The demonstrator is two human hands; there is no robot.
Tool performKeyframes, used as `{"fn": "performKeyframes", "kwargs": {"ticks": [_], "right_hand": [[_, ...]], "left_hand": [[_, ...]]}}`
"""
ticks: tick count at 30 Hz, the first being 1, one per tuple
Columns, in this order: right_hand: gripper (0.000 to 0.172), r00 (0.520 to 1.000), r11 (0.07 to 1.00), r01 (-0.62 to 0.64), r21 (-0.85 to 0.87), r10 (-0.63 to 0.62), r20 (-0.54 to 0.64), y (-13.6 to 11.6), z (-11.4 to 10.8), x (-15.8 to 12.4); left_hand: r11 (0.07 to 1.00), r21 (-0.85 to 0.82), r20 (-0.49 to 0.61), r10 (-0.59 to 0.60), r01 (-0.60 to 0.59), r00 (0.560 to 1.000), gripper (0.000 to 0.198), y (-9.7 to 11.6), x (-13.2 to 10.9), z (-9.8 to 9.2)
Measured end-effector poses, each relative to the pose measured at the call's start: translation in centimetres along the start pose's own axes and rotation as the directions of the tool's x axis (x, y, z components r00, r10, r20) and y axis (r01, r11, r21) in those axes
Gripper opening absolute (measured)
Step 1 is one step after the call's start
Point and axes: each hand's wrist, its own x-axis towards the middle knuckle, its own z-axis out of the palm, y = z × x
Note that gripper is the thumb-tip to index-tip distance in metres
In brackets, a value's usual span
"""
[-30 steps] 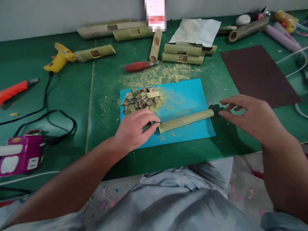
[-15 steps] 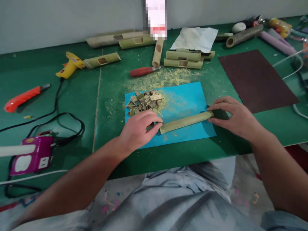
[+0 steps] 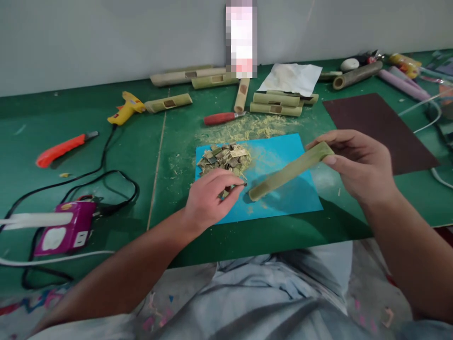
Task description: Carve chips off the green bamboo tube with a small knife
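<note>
My right hand point(image 3: 361, 163) grips the far right end of a pale green bamboo piece point(image 3: 288, 174), which is tilted with that end raised. Its lower left end is over the blue sheet point(image 3: 283, 144), close to my left hand point(image 3: 214, 196). The thumb and fingers of my left hand pinch a small dark chip point(image 3: 245, 184). Just behind that hand lies a heap of bamboo chips point(image 3: 222, 158) on the sheet, with fine shavings around it.
Behind the sheet lies a red-handled knife point(image 3: 221, 118). Notched bamboo tubes point(image 3: 276, 109) lie at the back. On the left are a yellow glue gun point(image 3: 126, 109), an orange cutter point(image 3: 62, 150) and a purple power box point(image 3: 67, 231). A dark brown sheet point(image 3: 378, 132) lies right.
The right end of the bamboo piece has been lifted by my right hand, and its left end is now apart from my left hand. The camera view has shifted, moving the scene slightly right and down.
</note>
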Motion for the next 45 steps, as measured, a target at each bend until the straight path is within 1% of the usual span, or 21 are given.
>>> {"fn": "performKeyframes", "kwargs": {"ticks": [1,4,6,9,12,16,19,22,25,27,28,30,31,33,34,35,36,37,40,42,45], "right_hand": [[0.024,0.999,0.999,0.040,-0.036,-0.041,-0.028,-0.5,0.5,0.2],[0.030,0.987,0.982,0.150,-0.118,-0.156,-0.043,-2.1,1.7,0.6],[0.027,0.973,0.959,0.209,-0.190,-0.223,-0.054,-2.9,2.4,1.0],[0.027,0.941,0.901,0.313,-0.300,-0.337,-0.028,-3.5,3.0,1.4],[0.032,0.923,0.855,0.365,-0.369,-0.385,0.021,-3.2,3.3,1.9],[0.040,0.949,0.870,0.294,-0.397,-0.314,0.016,-2.4,3.5,2.5],[0.040,0.964,0.872,0.260,-0.415,-0.258,0.064,-1.7,3.9,3.3],[0.035,0.989,0.871,0.148,-0.468,-0.127,0.077,-0.7,4.4,4.3],[0.034,0.993,0.863,0.057,-0.502,0.003,0.118,0.3,5.0,5.0],[0.033,0.987,0.850,0.066,-0.523,0.021,0.159,0.7,5.1,5.3],[0.031,0.982,0.836,0.108,-0.538,-0.006,0.187,0.9,5.1,5.3],[0.029,0.953,0.768,0.267,-0.583,-0.121,0.277,0.9,5.0,5.3],[0.028,0.921,0.705,0.370,-0.605,-0.191,0.340,0.8,4.9,5.3],[0.030,0.824,0.540,0.559,-0.629,-0.277,0.494,0.8,4.7,5.1],[0.030,0.772,0.468,0.630,-0.620,-0.289,0.566,0.8,4.7,5.0],[0.030,0.732,0.420,0.674,-0.608,-0.270,0.625,0.9,4.8,4.8],[0.029,0.698,0.391,0.705,-0.592,-0.236,0.676,1.1,4.8,4.6],[0.029,0.672,0.378,0.724,-0.576,-0.198,0.714,1.3,4.9,4.4],[0.032,0.616,0.402,0.742,-0.537,-0.091,0.783,2.3,5.0,3.8],[0.032,0.609,0.467,0.714,-0.522,-0.045,0.792,3.0,5.0,3.6],[0.032,0.626,0.583,0.639,-0.502,-0.015,0.779,3.9,4.9,3.4]], "left_hand": [[1.000,0.001,0.004,0.009,-0.009,1.000,0.006,-0.1,0.0,0.0],[0.999,0.003,-0.002,0.037,-0.037,0.999,0.005,-0.3,0.0,0.1],[0.999,0.000,-0.011,0.043,-0.043,0.999,0.005,-0.4,0.0,0.1],[0.999,-0.015,-0.008,0.045,-0.045,0.999,0.005,-0.5,-0.1,0.2],[0.998,-0.034,0.007,0.051,-0.051,0.999,0.004,-0.6,-0.2,0.3],[0.998,-0.024,0.020,0.061,-0.060,0.998,0.004,-0.6,-0.2,0.4],[0.998,-0.025,0.022,0.050,-0.050,0.998,0.004,-0.7,-0.3,0.5],[0.999,-0.035,0.023,0.037,-0.036,0.999,0.004,-0.8,-0.3,0.6],[0.999,-0.036,0.039,0.025,-0.023,0.999,0.003,-0.9,-0.3,0.6],[0.999,-0.042,0.040,0.018,-0.017,0.999,0.004,-0.8,-0.3,0.6],[0.999,-0.047,0.023,0.016,-0.015,1.000,0.004,-0.7,-0.3,0.6],[0.998,-0.064,-0.075,0.010,-0.014,0.997,0.003,-0.5,-0.2,0.4],[0.997,-0.076,-0.155,0.006,-0.018,0.988,0.004,-0.4,-0.2,0.2],[0.994,-0.107,-0.335,-0.023,-0.014,0.942,0.007,-0.4,-0.1,-0.2],[0.992,-0.127,-0.399,-0.049,-0.002,0.916,0.008,-0.5,0.0,-0.3],[0.989,-0.146,-0.428,-0.076,0.015,0.901,0.007,-0.7,0.1,-0.5],[0.987,-0.158,-0.423,-0.099,0.034,0.901,0.006,-0.9,0.2,-0.5],[0.986,-0.161,-0.392,-0.112,0.052,0.913,0.005,-1.1,0.3,-0.5],[0.989,-0.136,-0.213,-0.080,0.052,0.974,0.003,-1.5,0.5,-0.1],[0.991,-0.124,-0.093,-0.053,0.041,0.994,0.004,-1.6,0.5,0.3],[0.992,-0.115,0.045,-0.039,0.044,0.998,0.004,-1.6,0.3,0.7]]}}
